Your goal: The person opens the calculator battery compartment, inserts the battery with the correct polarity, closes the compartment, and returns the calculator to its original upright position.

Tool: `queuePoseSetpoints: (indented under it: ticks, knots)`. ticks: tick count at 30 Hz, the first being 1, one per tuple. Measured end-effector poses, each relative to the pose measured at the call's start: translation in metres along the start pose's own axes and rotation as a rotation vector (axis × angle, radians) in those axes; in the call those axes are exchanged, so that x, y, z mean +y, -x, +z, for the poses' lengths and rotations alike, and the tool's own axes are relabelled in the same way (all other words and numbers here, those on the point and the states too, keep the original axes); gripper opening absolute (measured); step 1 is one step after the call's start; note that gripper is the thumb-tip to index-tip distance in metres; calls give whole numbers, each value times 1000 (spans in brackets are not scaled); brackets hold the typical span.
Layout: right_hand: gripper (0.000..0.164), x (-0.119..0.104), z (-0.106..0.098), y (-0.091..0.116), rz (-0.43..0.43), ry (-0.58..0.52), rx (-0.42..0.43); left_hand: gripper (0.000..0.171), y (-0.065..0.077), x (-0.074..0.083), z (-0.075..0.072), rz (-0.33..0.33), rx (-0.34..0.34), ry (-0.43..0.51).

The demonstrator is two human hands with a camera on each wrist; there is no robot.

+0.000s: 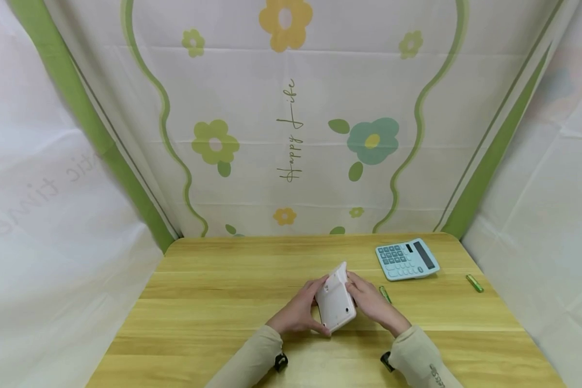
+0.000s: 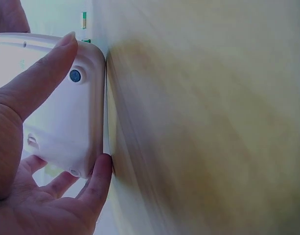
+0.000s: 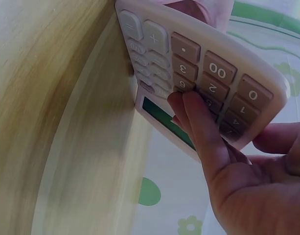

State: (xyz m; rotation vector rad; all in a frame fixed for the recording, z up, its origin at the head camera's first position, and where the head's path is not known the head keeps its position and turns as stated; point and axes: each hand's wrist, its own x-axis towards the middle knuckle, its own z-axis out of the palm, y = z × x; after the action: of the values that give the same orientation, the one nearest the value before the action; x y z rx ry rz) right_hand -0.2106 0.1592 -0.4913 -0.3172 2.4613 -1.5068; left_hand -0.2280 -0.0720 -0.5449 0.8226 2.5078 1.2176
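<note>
A pink calculator (image 1: 335, 306) was held above the middle of the table's (image 1: 213, 302) near half, tilted, its back turned up and its keys facing down towards the right edge. Its long axis ran from the near edge towards the far edge, with the display end pointing to the far edge. Both hands were curled partway around it: its left side and near end were gripped by the left hand (image 1: 298, 310), with the thumb laid over the back; its right side was gripped by the right hand (image 1: 372, 302), with fingertips against the keys. Near the far right corner a blue calculator (image 1: 407, 260) was laid keys up. One green battery (image 1: 474, 283) was seen by the right edge, another (image 1: 385, 294) just beside the right hand.
</note>
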Motion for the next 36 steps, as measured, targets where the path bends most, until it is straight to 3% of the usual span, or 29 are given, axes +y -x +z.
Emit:
queuePoseSetpoints:
  ticks: [7,15,36]
  knots:
    - [48,3,2,-4,15,10,42,132,0,-3,1,4,0,3]
    - [63,5,3,-7,36,27,60,131,1,-3,1,-1,3,-30]
    - [57,7,-3,-6,77,138,80,124,5,-5,-4,-52,-11,-34]
